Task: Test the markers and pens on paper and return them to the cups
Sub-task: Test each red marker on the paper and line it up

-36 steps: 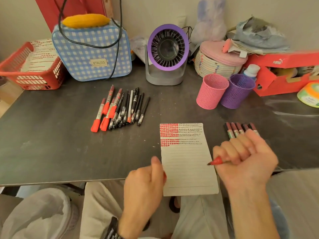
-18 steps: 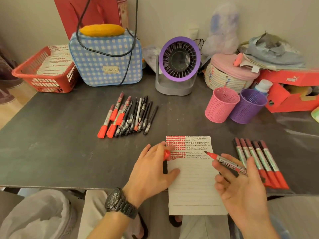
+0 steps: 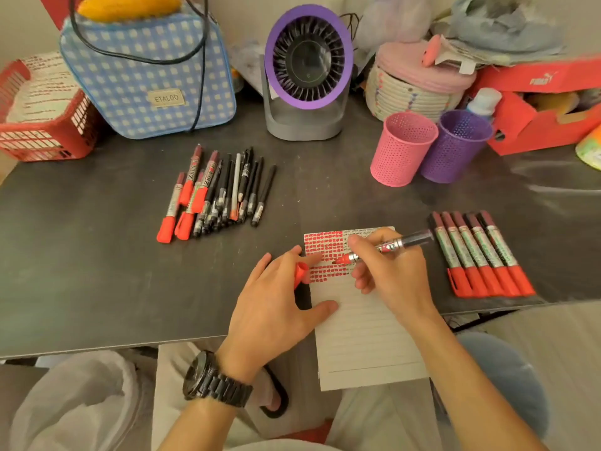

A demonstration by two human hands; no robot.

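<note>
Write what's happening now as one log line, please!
right hand grips red marker, tip at paper | left hand holds red cap, presses paper

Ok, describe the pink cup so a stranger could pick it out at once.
Start at the purple-ringed fan at the back of the dark table. Just right of its base, two perforated cups stand side by side. The pink cup is the one nearer the fan, unlike the purple cup beyond it.

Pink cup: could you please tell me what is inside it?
Only the pink cup's inner mesh wall shows, and nothing sticks out above its rim. Its near wall hides the bottom.
</note>
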